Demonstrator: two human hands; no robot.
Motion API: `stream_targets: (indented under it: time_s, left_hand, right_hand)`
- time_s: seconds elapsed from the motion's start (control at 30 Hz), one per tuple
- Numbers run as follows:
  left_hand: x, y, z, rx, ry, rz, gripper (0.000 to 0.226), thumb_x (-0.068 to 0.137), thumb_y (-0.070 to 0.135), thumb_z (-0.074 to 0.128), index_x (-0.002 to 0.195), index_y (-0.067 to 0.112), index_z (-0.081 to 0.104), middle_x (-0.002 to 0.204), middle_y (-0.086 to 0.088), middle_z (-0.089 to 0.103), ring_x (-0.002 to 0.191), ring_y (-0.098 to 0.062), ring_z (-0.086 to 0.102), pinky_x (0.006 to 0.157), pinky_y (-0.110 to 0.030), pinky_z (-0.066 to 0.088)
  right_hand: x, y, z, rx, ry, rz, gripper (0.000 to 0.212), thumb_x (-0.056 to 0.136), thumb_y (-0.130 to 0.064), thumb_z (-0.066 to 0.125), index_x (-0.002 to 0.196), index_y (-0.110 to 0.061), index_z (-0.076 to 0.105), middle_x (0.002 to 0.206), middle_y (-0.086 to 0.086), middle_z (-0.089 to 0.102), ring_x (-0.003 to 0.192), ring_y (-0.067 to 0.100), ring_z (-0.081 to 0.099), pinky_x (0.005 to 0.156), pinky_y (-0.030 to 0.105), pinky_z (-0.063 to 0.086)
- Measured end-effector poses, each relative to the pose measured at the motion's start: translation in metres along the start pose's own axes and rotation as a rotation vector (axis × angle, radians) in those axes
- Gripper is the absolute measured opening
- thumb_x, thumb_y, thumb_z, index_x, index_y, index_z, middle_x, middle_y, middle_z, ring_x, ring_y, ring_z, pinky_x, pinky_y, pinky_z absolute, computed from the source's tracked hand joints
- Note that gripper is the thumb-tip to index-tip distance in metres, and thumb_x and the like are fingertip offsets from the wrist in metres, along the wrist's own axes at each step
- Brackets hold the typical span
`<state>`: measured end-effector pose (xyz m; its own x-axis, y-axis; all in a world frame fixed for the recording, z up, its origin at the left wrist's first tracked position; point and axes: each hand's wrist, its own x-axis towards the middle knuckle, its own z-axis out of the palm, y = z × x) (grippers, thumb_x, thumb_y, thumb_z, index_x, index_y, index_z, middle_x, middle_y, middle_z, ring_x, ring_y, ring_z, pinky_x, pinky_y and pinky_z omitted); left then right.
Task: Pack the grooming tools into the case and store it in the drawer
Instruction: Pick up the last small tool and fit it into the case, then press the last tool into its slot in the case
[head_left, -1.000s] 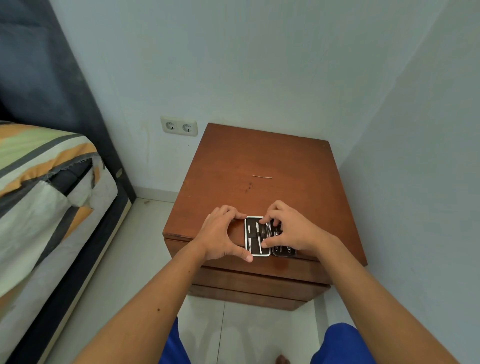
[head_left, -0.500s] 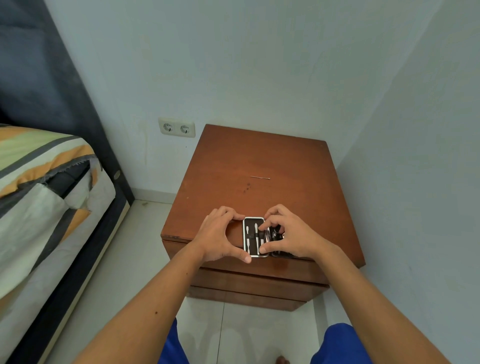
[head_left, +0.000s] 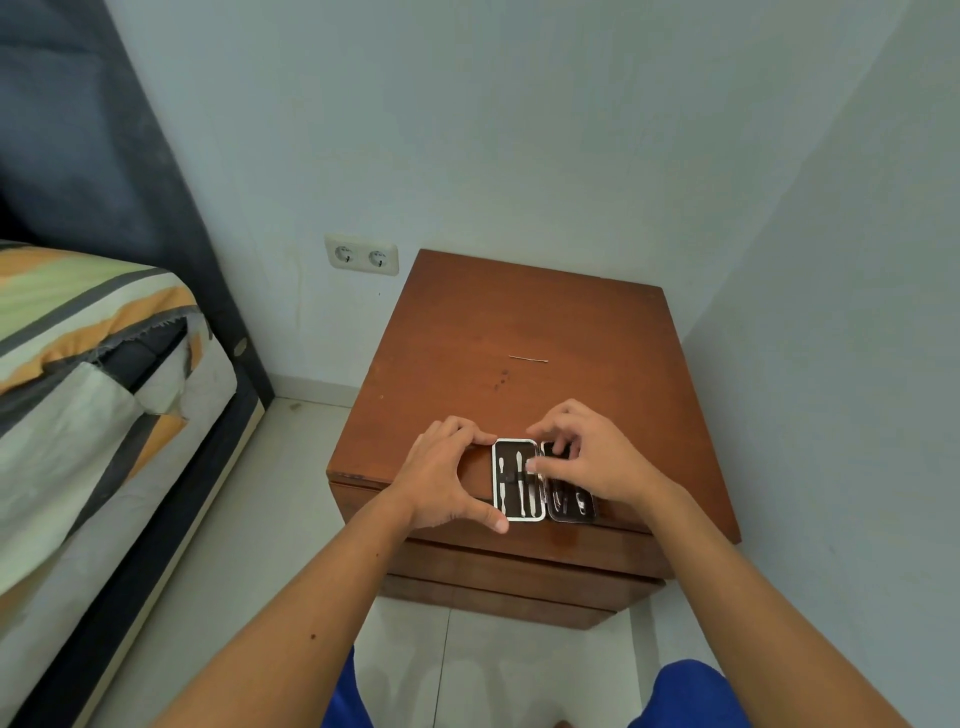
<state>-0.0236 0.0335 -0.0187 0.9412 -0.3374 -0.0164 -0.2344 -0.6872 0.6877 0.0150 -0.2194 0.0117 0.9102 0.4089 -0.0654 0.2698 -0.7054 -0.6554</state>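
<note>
The grooming case (head_left: 519, 480) lies open and flat at the front edge of the wooden nightstand (head_left: 545, 322). Its left half has a white rim and holds several metal tools under a strap. The dark right half (head_left: 571, 506) is partly hidden by my right hand (head_left: 592, 457). That hand's thumb and fingertips pinch a small grooming tool at the top of that half. My left hand (head_left: 441, 478) braces the case's left edge between forefinger and thumb. One thin metal tool (head_left: 529, 359) lies loose on the nightstand behind the case.
Two shut drawer fronts (head_left: 519, 553) sit below the nightstand top. A wall stands close on the right, and another behind with a double socket (head_left: 361, 254). A bed with a striped cover (head_left: 78, 364) is on the left, with tiled floor (head_left: 249, 519) between.
My right hand has lifted its fingers slightly and shifted toward the top of the case's right half, uncovering more of that half. My left hand and the case have stayed put.
</note>
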Motion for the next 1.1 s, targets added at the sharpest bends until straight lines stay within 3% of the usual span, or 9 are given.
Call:
stream_targets:
  time_s: [0.1,0.3,0.67,0.87,1.03,1.1]
  left_hand:
    - [0.000,-0.001,0.000,-0.005,0.002,0.003,0.112,0.042,0.071,0.093,0.139,0.037,0.049,0.126,0.021,0.042,0.118,-0.005,0.038,0.108,-0.032,0.036]
    - [0.001,-0.001,0.000,-0.006,0.000,0.000,0.111,0.042,0.070,0.093,0.138,0.035,0.050,0.127,0.020,0.041,0.120,-0.005,0.037,0.110,-0.031,0.032]
    - [0.002,-0.004,0.002,-0.002,0.005,-0.002,0.112,0.039,0.071,0.093,0.137,0.035,0.050,0.128,0.020,0.040,0.121,-0.005,0.038,0.111,-0.032,0.032]
    - [0.003,-0.003,0.002,0.005,0.003,-0.002,0.113,0.040,0.071,0.093,0.137,0.035,0.050,0.129,0.021,0.040,0.122,-0.004,0.037,0.109,-0.028,0.030]
    - [0.003,-0.003,0.002,0.003,0.001,-0.002,0.112,0.040,0.072,0.092,0.137,0.036,0.049,0.128,0.022,0.039,0.123,-0.003,0.037,0.110,-0.029,0.029]
    - [0.003,-0.002,0.002,-0.005,0.003,-0.001,0.111,0.040,0.072,0.093,0.136,0.036,0.050,0.128,0.022,0.039,0.122,-0.003,0.036,0.110,-0.029,0.030]
  right_hand:
    - [0.028,-0.003,-0.009,-0.001,0.148,0.042,0.021,0.089,-0.035,0.079,0.109,-0.031,0.076,0.109,-0.016,0.065,0.091,0.004,0.064,0.081,0.020,0.048]
    - [0.095,0.017,-0.018,-0.074,0.353,0.175,0.010,0.093,-0.030,0.075,0.100,-0.025,0.080,0.104,-0.006,0.072,0.095,0.013,0.063,0.096,0.038,0.052]
    - [0.133,0.041,-0.019,-0.193,0.363,0.178,0.007,0.093,-0.030,0.075,0.091,-0.024,0.078,0.094,-0.001,0.064,0.090,0.021,0.063,0.083,0.034,0.049]
    - [0.133,0.039,-0.019,-0.311,0.191,0.153,0.016,0.101,-0.024,0.059,0.096,-0.017,0.072,0.106,0.013,0.066,0.104,0.035,0.062,0.093,0.040,0.048]
    - [0.112,0.027,-0.021,0.034,0.307,0.251,0.008,0.098,-0.022,0.059,0.098,-0.015,0.063,0.090,0.002,0.070,0.080,0.017,0.063,0.069,0.031,0.048]
    - [0.100,0.025,-0.018,0.239,0.372,0.296,0.004,0.092,-0.019,0.066,0.091,-0.015,0.066,0.089,0.005,0.073,0.076,0.016,0.062,0.071,0.032,0.050]
